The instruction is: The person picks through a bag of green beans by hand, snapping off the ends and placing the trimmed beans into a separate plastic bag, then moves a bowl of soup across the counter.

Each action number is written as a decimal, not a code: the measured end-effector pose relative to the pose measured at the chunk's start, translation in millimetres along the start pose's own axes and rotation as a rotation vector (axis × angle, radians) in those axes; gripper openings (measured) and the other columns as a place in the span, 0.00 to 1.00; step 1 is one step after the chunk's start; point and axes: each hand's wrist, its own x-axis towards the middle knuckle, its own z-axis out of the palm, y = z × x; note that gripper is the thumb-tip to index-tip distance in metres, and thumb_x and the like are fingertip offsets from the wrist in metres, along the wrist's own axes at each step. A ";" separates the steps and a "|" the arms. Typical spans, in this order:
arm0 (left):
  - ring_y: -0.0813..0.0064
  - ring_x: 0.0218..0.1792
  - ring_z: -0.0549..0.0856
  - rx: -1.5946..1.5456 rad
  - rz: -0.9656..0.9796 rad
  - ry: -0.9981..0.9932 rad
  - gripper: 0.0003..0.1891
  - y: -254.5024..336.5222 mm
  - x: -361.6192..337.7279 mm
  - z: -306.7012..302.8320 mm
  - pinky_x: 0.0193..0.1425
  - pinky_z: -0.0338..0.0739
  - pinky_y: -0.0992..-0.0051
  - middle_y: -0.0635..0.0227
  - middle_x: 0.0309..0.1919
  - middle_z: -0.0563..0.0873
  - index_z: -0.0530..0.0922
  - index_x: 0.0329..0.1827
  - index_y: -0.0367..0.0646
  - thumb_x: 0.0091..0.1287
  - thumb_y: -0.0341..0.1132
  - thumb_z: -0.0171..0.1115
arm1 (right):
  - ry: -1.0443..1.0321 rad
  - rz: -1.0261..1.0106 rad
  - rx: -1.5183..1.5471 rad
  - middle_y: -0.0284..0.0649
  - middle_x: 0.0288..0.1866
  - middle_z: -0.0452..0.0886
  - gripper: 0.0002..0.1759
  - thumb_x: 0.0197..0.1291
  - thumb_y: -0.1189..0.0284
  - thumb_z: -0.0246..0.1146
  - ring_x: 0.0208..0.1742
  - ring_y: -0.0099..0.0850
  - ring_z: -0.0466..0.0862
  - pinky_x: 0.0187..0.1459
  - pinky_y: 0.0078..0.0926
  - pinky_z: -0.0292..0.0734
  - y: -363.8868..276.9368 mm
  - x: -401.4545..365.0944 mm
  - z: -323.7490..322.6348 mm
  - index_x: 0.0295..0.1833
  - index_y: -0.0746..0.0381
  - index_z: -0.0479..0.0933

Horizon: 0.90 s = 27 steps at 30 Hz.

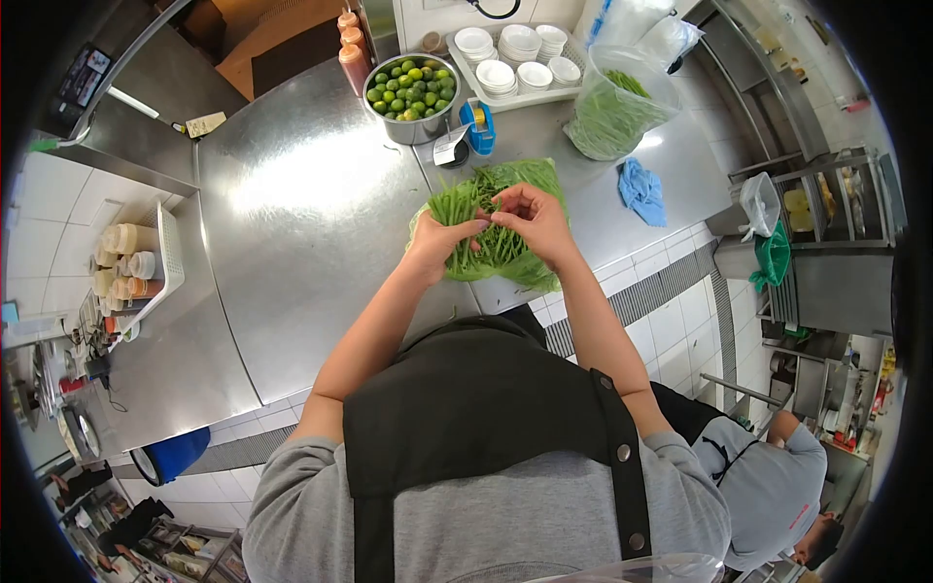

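On the steel counter (311,243), green beans (501,251) lie on a plastic bag (540,177). I see the left hand (434,243), fingers closed round a bunch (450,204); whether the right hand (542,225) pinches one, I can't tell. Likely light, crisp: grip mid-length, gently.

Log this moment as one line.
left hand: gripping green bean bunch | right hand: close beside bunch | beneath: loose green beans, plastic bag

Commercial kitchen | steel counter (292,282) carries a pot (413,131) of limes (413,87), squeeze bottles (353,68) and stacked white bowls (497,78) | tiled floor (685,321) with drain grating (634,300) runs alongside counter | metal racks (844,243) stand right of counter
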 end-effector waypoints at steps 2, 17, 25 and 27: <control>0.78 0.29 0.84 0.091 0.049 -0.011 0.12 0.4 1.0 5.4 0.31 0.81 0.76 0.65 0.38 0.89 0.85 0.47 0.35 0.61 0.24 0.75 | -0.020 0.006 0.012 0.31 0.34 0.85 0.11 0.61 0.82 0.70 0.34 0.18 0.82 0.42 0.20 0.79 -6.3 -2.6 1.9 0.48 0.64 0.80; 0.80 0.30 0.84 0.363 0.245 0.101 0.12 -11.8 0.3 2.5 0.32 0.82 0.77 0.68 0.35 0.89 0.85 0.45 0.35 0.60 0.23 0.76 | 0.020 0.276 0.519 0.29 0.30 0.81 0.07 0.69 0.72 0.67 0.28 0.15 0.74 0.30 0.14 0.67 -9.0 -13.0 8.9 0.39 0.64 0.84; 0.79 0.26 0.83 0.147 0.154 0.152 0.10 -2.4 2.3 -26.9 0.31 0.81 0.74 0.62 0.39 0.90 0.82 0.45 0.36 0.64 0.26 0.73 | -0.013 0.133 -0.118 0.30 0.34 0.83 0.04 0.67 0.74 0.67 0.34 0.17 0.79 0.38 0.18 0.74 -30.5 -10.9 -38.3 0.40 0.63 0.84; 0.79 0.27 0.82 -0.261 0.008 0.101 0.11 5.8 -4.3 -24.8 0.32 0.82 0.75 0.61 0.43 0.89 0.81 0.49 0.36 0.66 0.25 0.72 | 0.028 -0.026 -0.268 0.32 0.37 0.85 0.05 0.67 0.73 0.68 0.38 0.18 0.81 0.42 0.19 0.76 -22.8 -10.7 -35.6 0.42 0.64 0.84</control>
